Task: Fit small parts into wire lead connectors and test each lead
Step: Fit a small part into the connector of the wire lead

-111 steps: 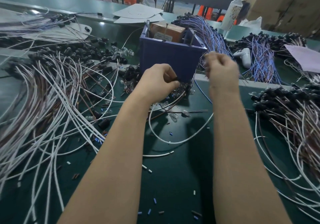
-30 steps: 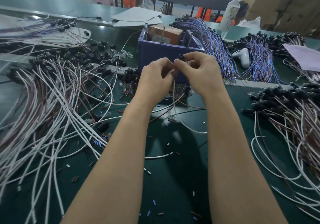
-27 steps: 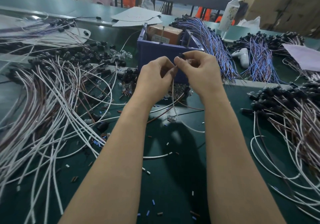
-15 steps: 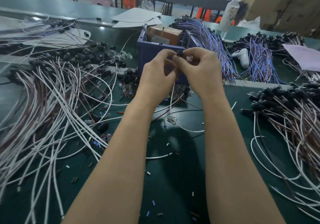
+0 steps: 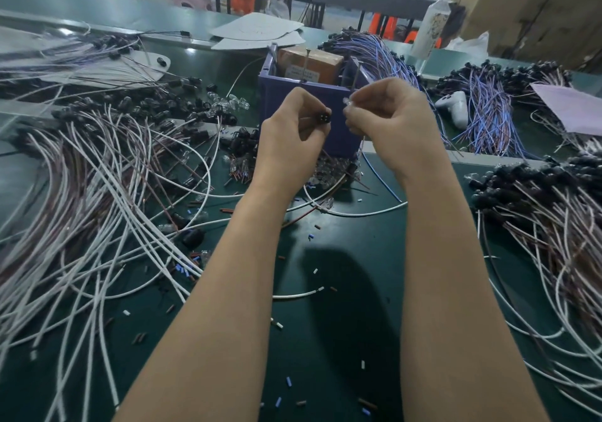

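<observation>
Both hands are raised in front of the purple bin (image 5: 312, 102). My left hand (image 5: 290, 135) pinches a small black connector (image 5: 324, 117), its open end with metal pins facing me. My right hand (image 5: 387, 122) pinches a small clear part (image 5: 348, 104) at its fingertips, a short gap to the right of the connector. A white wire lead (image 5: 358, 213) lies looped on the green table under the hands; where it joins the connector is hidden behind my hands.
White and brown leads (image 5: 81, 200) fan over the left of the green table (image 5: 342, 307); more leads with black connectors (image 5: 534, 193) pile at right. Clear parts (image 5: 228, 105) lie loose by the bin. Blue-purple lead bundles (image 5: 485, 118), a white bottle (image 5: 430, 24) and a cardboard box (image 5: 309, 65) stand behind.
My hands were pressed together over the connector; now they have drawn slightly apart, the left keeping the connector and the right holding the clear part.
</observation>
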Demonstrator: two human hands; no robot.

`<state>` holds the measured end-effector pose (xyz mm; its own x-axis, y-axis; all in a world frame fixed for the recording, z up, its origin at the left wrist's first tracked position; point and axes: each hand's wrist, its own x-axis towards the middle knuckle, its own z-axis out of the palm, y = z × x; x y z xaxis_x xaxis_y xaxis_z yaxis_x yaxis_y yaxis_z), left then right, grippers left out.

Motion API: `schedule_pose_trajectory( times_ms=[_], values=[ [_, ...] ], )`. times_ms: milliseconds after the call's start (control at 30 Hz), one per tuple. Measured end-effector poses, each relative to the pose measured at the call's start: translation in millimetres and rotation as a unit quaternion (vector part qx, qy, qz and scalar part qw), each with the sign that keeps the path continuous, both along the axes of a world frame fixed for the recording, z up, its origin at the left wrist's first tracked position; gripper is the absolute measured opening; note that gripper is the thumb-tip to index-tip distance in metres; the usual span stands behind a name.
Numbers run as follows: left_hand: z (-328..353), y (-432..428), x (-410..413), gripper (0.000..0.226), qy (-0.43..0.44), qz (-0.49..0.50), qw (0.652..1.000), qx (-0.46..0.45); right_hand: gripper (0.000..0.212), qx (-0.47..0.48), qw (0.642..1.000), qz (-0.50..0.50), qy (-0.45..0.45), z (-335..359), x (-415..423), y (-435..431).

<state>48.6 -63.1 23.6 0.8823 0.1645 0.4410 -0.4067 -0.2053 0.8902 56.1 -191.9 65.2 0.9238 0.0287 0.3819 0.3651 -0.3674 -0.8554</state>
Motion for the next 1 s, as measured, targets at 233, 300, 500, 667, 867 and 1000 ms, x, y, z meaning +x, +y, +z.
schedule_pose_trajectory(
  times_ms=[233, 300, 500, 667, 867, 1000],
  values=[
    [0, 1, 1, 0.015, 0.005, 0.002, 1.000, 0.009, 0.019, -0.039, 0.998, 0.032, -0.033, 6, -4, 2],
    [1, 1, 1, 0.015, 0.004, 0.002, 1.000, 0.006, 0.016, -0.059, 0.997, 0.022, -0.042, 6, -3, 3],
    [3, 1, -1, 0.015, -0.013, 0.009, 1.000, 0.013, 0.018, -0.172, 0.983, -0.057, -0.026, -9, 6, 6],
    [7, -1, -2, 0.016, -0.022, -0.012, 0.999, 0.026, 0.016, -0.180, 0.980, -0.078, -0.035, -31, 12, 20],
    [7, -2, -3, 0.018, -0.017, -0.048, 0.998, 0.024, 0.013, -0.156, 0.979, -0.102, -0.085, -39, 11, 19],
    [8, -2, -3, 0.017, -0.015, -0.057, 0.998, 0.026, 0.010, -0.149, 0.978, -0.107, -0.101, -41, 10, 19]
  ],
)
